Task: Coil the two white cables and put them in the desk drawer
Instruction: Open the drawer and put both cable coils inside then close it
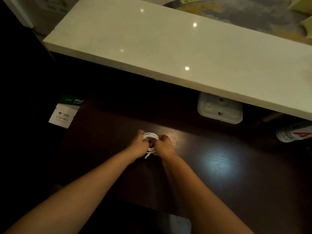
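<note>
A white cable (150, 136), wound into a small coil of several loops, is held between both hands just above a dark wooden desk (211, 159). My left hand (138, 146) grips the coil's left side and my right hand (164, 146) grips its right side. A short plug end of the cable hangs down between the hands. Only this one white cable shows; a second one and any drawer are out of sight.
A pale stone shelf (168, 48) overhangs the desk's far side. Under it sit a white power strip (219, 108) and a white cylinder with red print (294, 133) at the right. A green-and-white leaflet (65, 112) lies at the desk's left edge.
</note>
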Demonstrator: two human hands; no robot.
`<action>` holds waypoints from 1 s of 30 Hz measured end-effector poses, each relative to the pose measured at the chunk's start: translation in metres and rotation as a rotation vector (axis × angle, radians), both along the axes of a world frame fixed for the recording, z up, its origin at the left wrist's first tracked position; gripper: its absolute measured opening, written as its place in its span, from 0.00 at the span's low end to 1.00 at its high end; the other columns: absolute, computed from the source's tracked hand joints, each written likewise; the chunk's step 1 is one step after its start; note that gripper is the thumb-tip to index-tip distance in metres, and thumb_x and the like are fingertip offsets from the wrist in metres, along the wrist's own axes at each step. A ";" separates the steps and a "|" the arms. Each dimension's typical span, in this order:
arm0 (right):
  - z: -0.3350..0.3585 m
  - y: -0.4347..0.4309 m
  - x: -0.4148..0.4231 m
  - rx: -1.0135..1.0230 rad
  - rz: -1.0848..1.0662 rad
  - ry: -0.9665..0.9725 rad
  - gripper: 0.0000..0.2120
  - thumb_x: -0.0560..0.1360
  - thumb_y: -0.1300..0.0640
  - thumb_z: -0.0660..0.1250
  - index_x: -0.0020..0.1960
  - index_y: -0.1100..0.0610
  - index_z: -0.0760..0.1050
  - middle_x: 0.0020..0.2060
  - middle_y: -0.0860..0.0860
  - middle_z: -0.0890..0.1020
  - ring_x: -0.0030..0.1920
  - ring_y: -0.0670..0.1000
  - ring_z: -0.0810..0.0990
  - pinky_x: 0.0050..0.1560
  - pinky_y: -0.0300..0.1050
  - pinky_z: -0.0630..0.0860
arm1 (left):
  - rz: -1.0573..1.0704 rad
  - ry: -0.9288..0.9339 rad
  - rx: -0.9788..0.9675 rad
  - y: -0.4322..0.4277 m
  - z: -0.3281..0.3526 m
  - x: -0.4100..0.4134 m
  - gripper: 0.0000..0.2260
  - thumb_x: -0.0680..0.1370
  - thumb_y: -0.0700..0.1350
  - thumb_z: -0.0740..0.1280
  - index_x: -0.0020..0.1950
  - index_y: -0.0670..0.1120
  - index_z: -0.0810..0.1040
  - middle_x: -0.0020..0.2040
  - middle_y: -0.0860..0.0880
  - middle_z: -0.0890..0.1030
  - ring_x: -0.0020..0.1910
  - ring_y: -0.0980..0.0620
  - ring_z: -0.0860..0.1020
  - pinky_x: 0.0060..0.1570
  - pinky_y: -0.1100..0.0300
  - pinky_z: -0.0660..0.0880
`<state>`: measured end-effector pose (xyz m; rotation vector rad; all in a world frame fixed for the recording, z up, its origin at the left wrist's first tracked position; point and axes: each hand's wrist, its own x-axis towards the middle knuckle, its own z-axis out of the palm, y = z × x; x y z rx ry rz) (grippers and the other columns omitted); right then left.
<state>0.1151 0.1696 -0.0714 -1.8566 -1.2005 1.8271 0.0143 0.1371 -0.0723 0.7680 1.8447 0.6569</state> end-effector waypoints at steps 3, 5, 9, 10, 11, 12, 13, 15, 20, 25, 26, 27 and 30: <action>0.000 -0.015 0.004 -0.395 -0.437 0.511 0.11 0.70 0.72 0.61 0.51 0.70 0.78 0.43 0.64 0.81 0.42 0.58 0.82 0.43 0.49 0.80 | 0.533 -0.424 0.097 -0.007 0.013 0.030 0.11 0.75 0.28 0.57 0.47 0.40 0.76 0.41 0.42 0.79 0.37 0.48 0.78 0.34 0.62 0.77; 0.005 -0.033 0.003 -0.438 -0.583 0.659 0.09 0.70 0.72 0.60 0.45 0.69 0.78 0.42 0.64 0.81 0.41 0.59 0.83 0.42 0.48 0.82 | 0.795 -0.507 0.128 -0.017 0.023 0.050 0.12 0.73 0.27 0.57 0.44 0.38 0.78 0.37 0.42 0.79 0.34 0.48 0.77 0.31 0.61 0.76; 0.034 -0.069 0.018 0.045 -0.157 0.238 0.10 0.77 0.68 0.59 0.48 0.66 0.79 0.34 0.54 0.81 0.35 0.50 0.79 0.31 0.36 0.76 | 0.329 -0.240 0.053 -0.055 0.022 0.048 0.11 0.74 0.33 0.59 0.53 0.37 0.78 0.41 0.39 0.82 0.36 0.46 0.79 0.32 0.59 0.74; 0.040 -0.077 0.026 0.133 0.001 0.158 0.10 0.78 0.66 0.59 0.49 0.65 0.80 0.33 0.52 0.80 0.34 0.49 0.78 0.29 0.35 0.74 | 0.140 -0.165 -0.006 -0.068 0.023 0.040 0.11 0.75 0.34 0.58 0.52 0.38 0.78 0.38 0.42 0.80 0.32 0.48 0.77 0.27 0.60 0.71; 0.048 -0.084 0.035 0.155 0.124 0.146 0.11 0.78 0.64 0.59 0.49 0.63 0.80 0.33 0.51 0.80 0.35 0.49 0.78 0.29 0.36 0.73 | -0.007 -0.139 -0.055 -0.079 0.029 0.033 0.10 0.76 0.34 0.57 0.50 0.40 0.77 0.34 0.44 0.76 0.27 0.51 0.72 0.24 0.62 0.66; 0.054 -0.090 0.043 0.116 0.205 0.175 0.10 0.79 0.63 0.59 0.47 0.59 0.80 0.33 0.51 0.80 0.35 0.49 0.78 0.29 0.38 0.74 | -0.120 -0.140 -0.086 -0.087 0.036 0.028 0.09 0.76 0.34 0.56 0.47 0.41 0.75 0.32 0.45 0.73 0.24 0.53 0.68 0.22 0.64 0.63; 0.064 -0.099 0.051 0.049 0.246 0.224 0.10 0.79 0.63 0.59 0.46 0.56 0.79 0.34 0.51 0.81 0.34 0.50 0.78 0.30 0.40 0.76 | -0.218 -0.132 -0.097 -0.097 0.049 0.025 0.10 0.77 0.34 0.56 0.44 0.43 0.74 0.31 0.46 0.71 0.23 0.55 0.66 0.21 0.65 0.61; 0.082 -0.120 0.060 -0.079 0.271 0.316 0.11 0.80 0.63 0.58 0.45 0.55 0.77 0.32 0.51 0.79 0.29 0.48 0.76 0.25 0.41 0.77 | -0.384 -0.095 -0.120 -0.117 0.075 0.021 0.11 0.77 0.35 0.55 0.41 0.44 0.75 0.32 0.45 0.72 0.24 0.56 0.64 0.20 0.67 0.60; 0.116 -0.181 0.071 -0.159 0.290 0.409 0.09 0.81 0.62 0.56 0.46 0.54 0.72 0.30 0.48 0.68 0.22 0.42 0.58 0.22 0.35 0.48 | -0.583 -0.219 -0.186 -0.178 0.123 0.006 0.11 0.76 0.38 0.57 0.35 0.49 0.68 0.26 0.52 0.64 0.20 0.58 0.59 0.21 0.68 0.55; 0.130 -0.249 0.077 -0.250 0.296 0.608 0.06 0.80 0.62 0.60 0.52 0.57 0.75 0.31 0.48 0.69 0.24 0.42 0.54 0.21 0.35 0.50 | -0.519 -0.571 -0.297 -0.245 0.132 -0.021 0.10 0.77 0.43 0.61 0.36 0.51 0.69 0.24 0.55 0.59 0.21 0.58 0.55 0.20 0.66 0.50; 0.130 -0.265 0.071 -0.240 0.215 0.653 0.05 0.79 0.62 0.60 0.51 0.58 0.75 0.30 0.47 0.69 0.23 0.41 0.54 0.20 0.34 0.50 | -0.430 -0.611 -0.261 -0.256 0.129 -0.023 0.08 0.77 0.43 0.61 0.37 0.50 0.72 0.24 0.55 0.59 0.20 0.59 0.55 0.20 0.66 0.50; 0.127 -0.279 0.062 -0.239 0.097 0.721 0.03 0.78 0.61 0.61 0.49 0.58 0.73 0.29 0.47 0.69 0.21 0.41 0.56 0.18 0.34 0.51 | -0.296 -0.640 -0.192 -0.264 0.124 -0.019 0.08 0.76 0.43 0.60 0.38 0.48 0.75 0.23 0.55 0.60 0.19 0.59 0.55 0.19 0.67 0.50; 0.106 -0.316 0.028 -0.370 -0.424 0.973 0.09 0.81 0.60 0.57 0.45 0.61 0.71 0.25 0.50 0.73 0.15 0.41 0.60 0.13 0.33 0.54 | 0.199 -0.655 0.001 -0.293 0.113 0.011 0.10 0.75 0.41 0.62 0.35 0.42 0.78 0.21 0.51 0.69 0.17 0.56 0.61 0.17 0.70 0.53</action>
